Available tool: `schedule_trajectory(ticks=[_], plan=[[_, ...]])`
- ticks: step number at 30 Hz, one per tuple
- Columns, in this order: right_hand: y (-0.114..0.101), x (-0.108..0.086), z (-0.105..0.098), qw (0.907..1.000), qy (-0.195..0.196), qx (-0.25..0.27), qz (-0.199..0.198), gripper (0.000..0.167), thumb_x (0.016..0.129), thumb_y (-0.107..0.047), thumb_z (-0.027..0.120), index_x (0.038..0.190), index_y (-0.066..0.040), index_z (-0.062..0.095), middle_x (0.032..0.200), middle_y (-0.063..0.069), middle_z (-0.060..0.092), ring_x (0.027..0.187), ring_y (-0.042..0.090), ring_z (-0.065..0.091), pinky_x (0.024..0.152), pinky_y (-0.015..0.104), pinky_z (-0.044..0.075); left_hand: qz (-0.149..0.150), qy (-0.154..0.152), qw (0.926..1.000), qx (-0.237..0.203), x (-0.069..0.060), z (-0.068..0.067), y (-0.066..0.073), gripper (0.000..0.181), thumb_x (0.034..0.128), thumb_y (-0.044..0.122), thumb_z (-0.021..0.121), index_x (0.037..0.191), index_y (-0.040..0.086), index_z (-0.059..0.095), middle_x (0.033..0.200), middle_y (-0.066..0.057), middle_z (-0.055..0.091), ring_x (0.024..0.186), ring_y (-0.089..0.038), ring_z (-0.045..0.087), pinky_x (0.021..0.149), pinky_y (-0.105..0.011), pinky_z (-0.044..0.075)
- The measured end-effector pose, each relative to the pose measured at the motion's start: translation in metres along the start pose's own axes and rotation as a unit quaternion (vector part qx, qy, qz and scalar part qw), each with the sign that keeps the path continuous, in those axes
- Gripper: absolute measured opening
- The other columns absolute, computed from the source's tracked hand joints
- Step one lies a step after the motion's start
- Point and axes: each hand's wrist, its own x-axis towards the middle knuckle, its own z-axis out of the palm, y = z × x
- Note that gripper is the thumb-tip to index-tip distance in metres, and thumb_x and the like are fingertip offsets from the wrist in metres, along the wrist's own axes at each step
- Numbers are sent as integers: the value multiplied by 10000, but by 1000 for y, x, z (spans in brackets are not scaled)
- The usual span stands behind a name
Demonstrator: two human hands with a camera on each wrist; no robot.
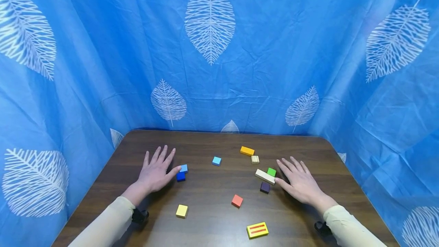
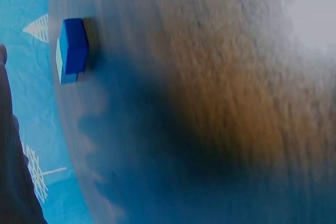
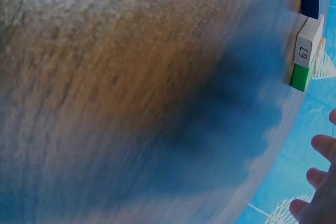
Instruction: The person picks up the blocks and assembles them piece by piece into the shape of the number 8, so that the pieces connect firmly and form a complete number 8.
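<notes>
My left hand (image 1: 155, 174) is spread with straight fingers at the table's left, its thumb tip beside a light blue block (image 1: 184, 168) and a dark blue block (image 1: 181, 177). Over on the right, my right hand (image 1: 300, 182) has its fingers spread too, and its thumb tip is at the end of a long cream block (image 1: 265, 176). Against that block lies a green block (image 1: 271, 172), with a dark purple block (image 1: 265, 187) just in front. In the right wrist view the cream block (image 3: 308, 43) bears the number 67. Neither hand holds anything.
Also on the wooden table (image 1: 209, 216) lie an orange block (image 1: 247, 150), a striped cream block (image 1: 255, 159), another light blue block (image 1: 216, 161), a red block (image 1: 237, 201), a yellow block (image 1: 181, 211) and a red-striped yellow block (image 1: 257, 230). A blue leaf-patterned curtain (image 1: 260, 68) surrounds the back and sides.
</notes>
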Motion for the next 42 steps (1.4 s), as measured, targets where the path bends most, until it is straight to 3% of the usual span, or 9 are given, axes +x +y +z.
schedule_trajectory(ticks=[21, 31, 36, 42], plan=[[-12, -4, 5, 9997, 113, 4, -216, 721, 977, -578, 603, 1524, -121, 494, 1487, 154, 526, 1421, 415, 385, 1150, 647, 210, 615, -58, 9980, -140, -10, 4, 32, 806, 993, 674, 458, 1607, 164, 348, 1658, -173, 261, 1530, -424, 161, 1169, -682, 44], [-14, -6, 6, 9993, 297, -68, -196, 668, 937, -540, 685, 1454, -131, 579, 1367, 121, 613, 1311, 377, 491, 1117, 636, 285, 990, -132, 9950, -42, -16, 9, 43, 818, 997, 710, 394, 1612, 173, 335, 1660, -153, 268, 1532, -391, 185, 1179, -662, 79], [-16, -6, 6, 9993, 361, 66, -29, 584, 916, -483, 740, 1367, -124, 647, 1280, 96, 649, 1231, 358, 537, 1054, 623, 360, 1157, -194, 9930, -101, -20, 12, 51, 792, 1005, 678, 431, 1605, 167, 353, 1647, -148, 302, 1522, -384, 217, 1177, -655, 119], [-21, -4, 5, 9981, 486, 283, 243, 358, 883, -381, 799, 1132, -134, 726, 1166, 82, 669, 1151, 354, 562, 971, 597, 420, 1411, -336, 9892, -190, -24, 13, 65, 766, 1009, 625, 492, 1603, 161, 357, 1635, -138, 331, 1511, -368, 259, 1196, -600, 159]])
